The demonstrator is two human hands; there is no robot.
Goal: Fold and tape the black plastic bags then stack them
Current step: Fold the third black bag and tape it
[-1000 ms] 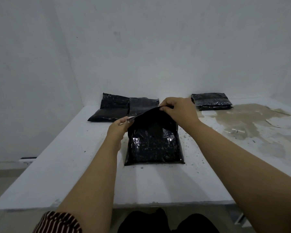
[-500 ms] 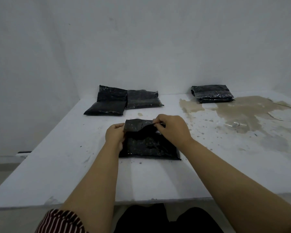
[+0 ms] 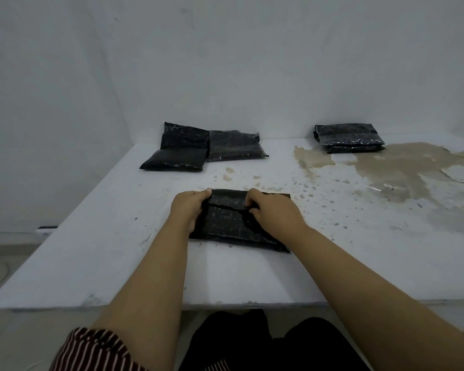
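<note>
Here, a black plastic bag lay flat on the white worktop, near its front edge, with its upper flap folded down over the body. The left hand sat at the bag's 9 o'clock edge, thumb on top of the folded flap and fingers curled round the side, gripping it. The right hand rested over the bag's 3 o'clock half, its fingers bent and pinching the flap's lower edge, so the fold lay directly beneath both sets of fingers. At 11 o'clock from the held bag, against the wall, two dark bags lay overlapping each other. At 1 o'clock, well apart, a stack of folded bags sat beside a brownish stain spread over the worktop.
</note>
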